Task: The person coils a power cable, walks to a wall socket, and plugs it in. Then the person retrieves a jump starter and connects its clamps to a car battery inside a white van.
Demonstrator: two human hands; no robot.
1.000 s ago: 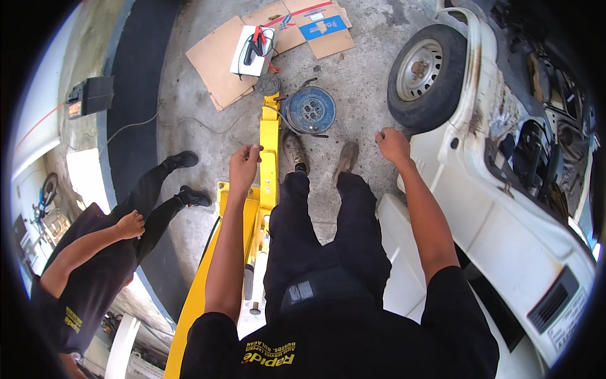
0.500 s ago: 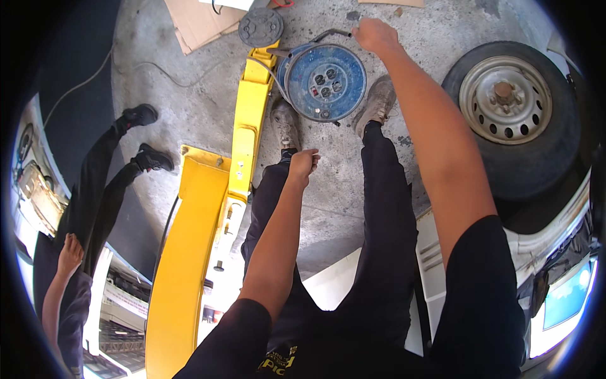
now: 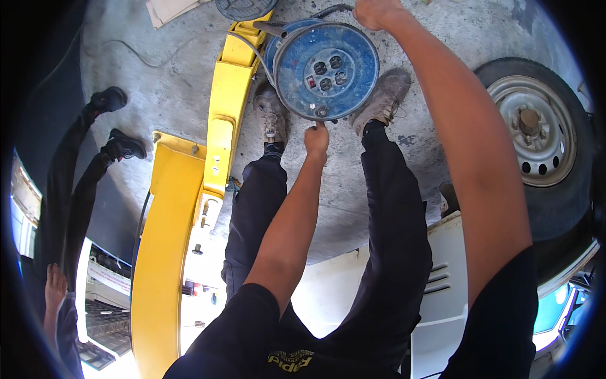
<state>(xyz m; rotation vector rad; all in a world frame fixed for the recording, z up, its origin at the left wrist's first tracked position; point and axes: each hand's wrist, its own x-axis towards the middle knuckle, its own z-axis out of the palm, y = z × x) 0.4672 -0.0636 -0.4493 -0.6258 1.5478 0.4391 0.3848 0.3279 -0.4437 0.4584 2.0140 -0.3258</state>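
Observation:
A blue cable reel [image 3: 353, 69] with several sockets and a red switch on its round face stands on the floor between my shoes. My right hand [image 3: 377, 12], partly cut by the upper edge, is closed around the end of the reel's dark bent handle [image 3: 332, 9]. From below, my left hand [image 3: 316, 141] meets the reel's lower rim, fingers curled and one fingertip up against the edge beside a small knob [image 3: 321, 112]. The rest of that hand's grip is hidden.
Left of the reel stands a yellow lift arm [image 3: 226, 95] with a round black pad [image 3: 245, 6]. A grey cable [image 3: 154, 65] trails across the concrete. A wheel [image 3: 536, 129] lies at right. Another person's legs [image 3: 76, 158] show at far left.
My left hand has moved up from below the reel to its lower rim. The reel appears larger and higher in the picture; my right hand stays at the handle.

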